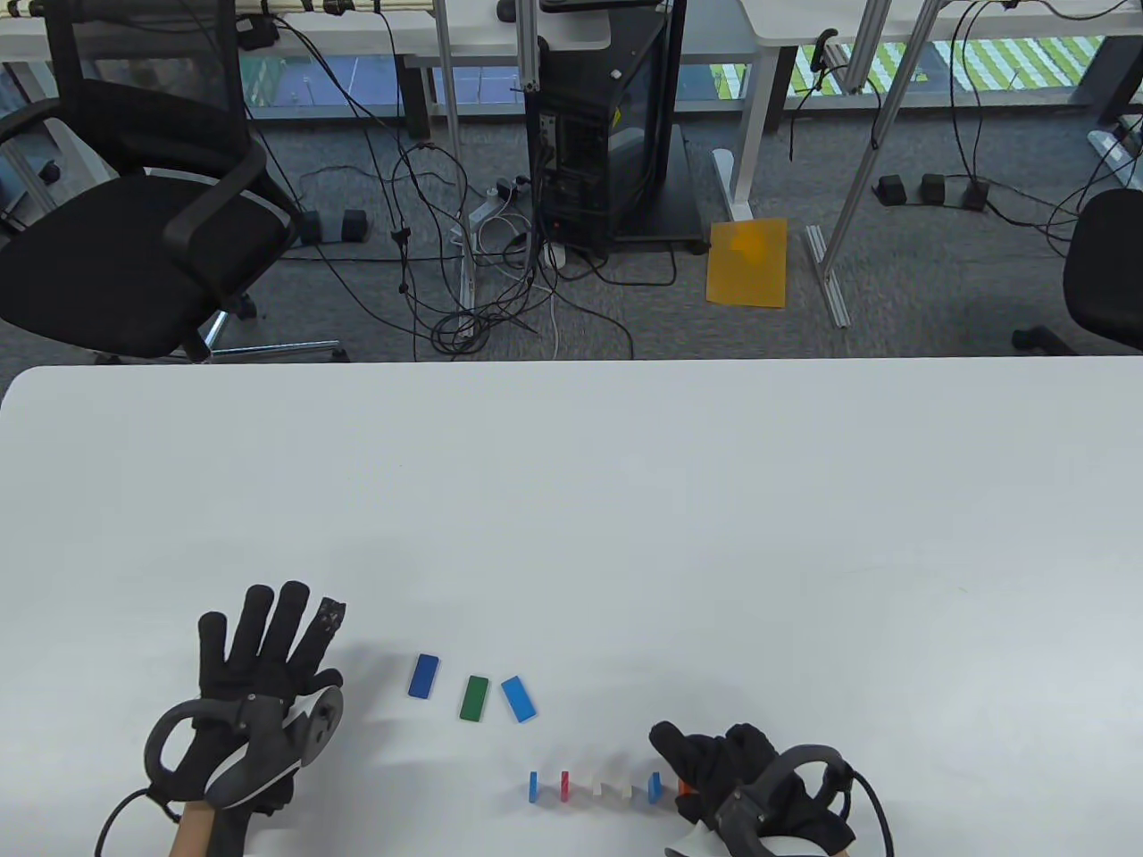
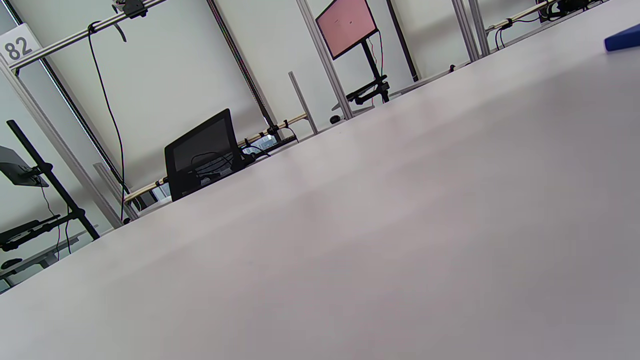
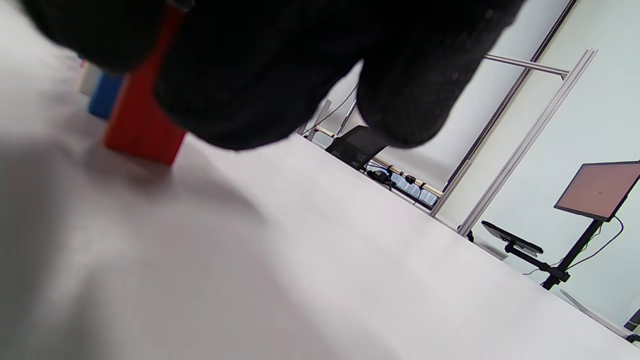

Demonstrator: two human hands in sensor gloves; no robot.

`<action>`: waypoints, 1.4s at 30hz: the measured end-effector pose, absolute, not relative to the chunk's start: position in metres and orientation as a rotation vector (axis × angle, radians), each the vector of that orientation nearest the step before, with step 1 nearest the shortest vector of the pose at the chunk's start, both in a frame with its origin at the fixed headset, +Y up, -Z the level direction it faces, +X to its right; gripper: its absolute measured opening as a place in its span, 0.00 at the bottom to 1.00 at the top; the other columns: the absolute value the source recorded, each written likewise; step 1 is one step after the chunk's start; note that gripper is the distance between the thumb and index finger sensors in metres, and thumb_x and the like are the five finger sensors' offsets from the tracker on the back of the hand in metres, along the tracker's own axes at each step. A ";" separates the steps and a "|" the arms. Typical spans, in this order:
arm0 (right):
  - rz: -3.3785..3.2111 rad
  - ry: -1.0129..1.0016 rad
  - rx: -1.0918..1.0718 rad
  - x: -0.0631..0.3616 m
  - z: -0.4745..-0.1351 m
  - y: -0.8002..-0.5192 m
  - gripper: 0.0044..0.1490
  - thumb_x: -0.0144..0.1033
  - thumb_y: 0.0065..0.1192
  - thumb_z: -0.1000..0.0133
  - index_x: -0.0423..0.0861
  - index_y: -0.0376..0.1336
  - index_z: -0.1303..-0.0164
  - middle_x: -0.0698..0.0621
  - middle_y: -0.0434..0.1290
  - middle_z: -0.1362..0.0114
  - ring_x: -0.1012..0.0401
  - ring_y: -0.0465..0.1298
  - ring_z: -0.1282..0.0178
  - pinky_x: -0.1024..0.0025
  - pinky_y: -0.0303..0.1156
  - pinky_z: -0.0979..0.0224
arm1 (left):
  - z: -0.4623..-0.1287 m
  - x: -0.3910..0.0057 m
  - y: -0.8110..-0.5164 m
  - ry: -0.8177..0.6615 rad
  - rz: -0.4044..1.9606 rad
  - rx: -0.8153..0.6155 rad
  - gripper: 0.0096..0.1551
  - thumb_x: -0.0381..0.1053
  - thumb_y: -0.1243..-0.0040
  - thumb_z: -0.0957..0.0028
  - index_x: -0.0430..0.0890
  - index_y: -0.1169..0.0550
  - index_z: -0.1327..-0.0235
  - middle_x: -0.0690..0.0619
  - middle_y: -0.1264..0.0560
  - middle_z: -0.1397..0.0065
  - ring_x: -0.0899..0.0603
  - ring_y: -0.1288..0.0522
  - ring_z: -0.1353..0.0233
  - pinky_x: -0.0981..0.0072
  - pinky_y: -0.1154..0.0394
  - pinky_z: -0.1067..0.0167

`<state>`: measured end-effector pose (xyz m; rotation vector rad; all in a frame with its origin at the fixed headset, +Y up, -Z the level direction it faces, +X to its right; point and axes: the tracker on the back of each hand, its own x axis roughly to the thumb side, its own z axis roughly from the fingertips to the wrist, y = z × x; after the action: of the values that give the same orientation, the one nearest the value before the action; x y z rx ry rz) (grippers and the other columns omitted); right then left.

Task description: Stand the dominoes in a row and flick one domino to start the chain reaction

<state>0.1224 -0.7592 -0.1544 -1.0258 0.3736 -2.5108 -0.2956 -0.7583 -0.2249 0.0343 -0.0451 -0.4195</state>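
Table view, white table, contents as follows. Standing row, near front edge, left to right: blue domino, red domino, white domino, second white domino, second blue domino, orange-red domino. All upright on edge, evenly spaced, none touching a neighbour.

Lying flat, behind and left of the row: dark blue domino, green domino, light blue domino. The three lie apart from one another.

Right hand: at the right end of the row, fingers curled down over the orange-red domino. Right wrist view: gloved fingers pinch the top of that piece, whose lower end stands on the table; the blue piece shows just behind it.

Left hand: well left of the flat dominoes, fingers straight and spread, holding nothing. Whether the palm rests on the table cannot be told. Left wrist view: bare table surface, with one blue piece at the far upper right.
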 end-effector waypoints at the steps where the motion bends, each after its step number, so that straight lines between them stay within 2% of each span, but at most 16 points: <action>1: -2.509 0.375 -1.026 0.122 -0.154 -0.759 0.52 0.55 0.59 0.62 0.40 0.57 0.30 0.60 0.77 0.40 0.78 0.82 0.63 0.65 0.80 0.45 | -0.225 -0.296 -0.758 -0.045 -0.419 0.035 0.42 0.66 0.96 0.56 0.65 0.61 0.21 0.56 0.58 0.09 0.39 0.58 0.10 0.32 0.60 0.21; 21: -2.492 0.355 -1.027 0.121 -0.154 -0.757 0.52 0.56 0.58 0.62 0.40 0.56 0.30 0.59 0.76 0.39 0.77 0.83 0.61 0.64 0.80 0.44 | -0.225 -0.295 -0.758 -0.045 -0.418 0.039 0.42 0.66 0.96 0.56 0.65 0.61 0.21 0.56 0.57 0.09 0.40 0.57 0.10 0.32 0.60 0.21; 25: -2.507 0.351 -0.991 0.123 -0.155 -0.755 0.56 0.63 0.52 0.63 0.39 0.56 0.29 0.58 0.76 0.38 0.75 0.84 0.58 0.61 0.79 0.43 | -0.224 -0.295 -0.758 -0.046 -0.420 0.039 0.42 0.66 0.95 0.56 0.65 0.61 0.21 0.56 0.57 0.09 0.40 0.57 0.10 0.32 0.60 0.21; 29: -2.557 0.381 -0.975 0.128 -0.154 -0.748 0.59 0.65 0.50 0.65 0.38 0.56 0.29 0.57 0.76 0.38 0.72 0.84 0.57 0.59 0.78 0.42 | -0.225 -0.295 -0.759 -0.044 -0.422 0.022 0.42 0.66 0.95 0.56 0.65 0.61 0.21 0.57 0.56 0.09 0.40 0.57 0.10 0.32 0.59 0.21; 36: -2.654 0.542 -0.811 0.155 -0.152 -0.717 0.62 0.67 0.44 0.67 0.39 0.56 0.27 0.54 0.76 0.35 0.67 0.84 0.51 0.52 0.75 0.38 | -0.224 -0.295 -0.756 -0.042 -0.408 0.024 0.42 0.66 0.96 0.56 0.65 0.61 0.21 0.57 0.56 0.09 0.40 0.56 0.10 0.32 0.59 0.21; 38: -2.709 0.655 -0.703 0.169 -0.155 -0.703 0.60 0.66 0.42 0.65 0.40 0.56 0.26 0.51 0.75 0.32 0.62 0.85 0.45 0.47 0.73 0.36 | -0.224 -0.295 -0.754 -0.041 -0.392 0.031 0.42 0.66 0.96 0.56 0.65 0.60 0.21 0.57 0.56 0.09 0.40 0.56 0.10 0.32 0.59 0.21; 42: -2.697 0.855 -0.475 0.200 -0.162 -0.678 0.60 0.66 0.38 0.64 0.41 0.57 0.25 0.47 0.74 0.29 0.56 0.84 0.41 0.43 0.71 0.34 | -0.224 -0.294 -0.753 -0.042 -0.389 0.032 0.42 0.66 0.96 0.56 0.65 0.60 0.21 0.56 0.55 0.09 0.40 0.56 0.10 0.32 0.59 0.21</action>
<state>0.1997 -0.6778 -0.1618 -0.4753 0.8550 -2.6971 -0.2937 -0.7529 -0.2237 0.0322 -0.0418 -0.3890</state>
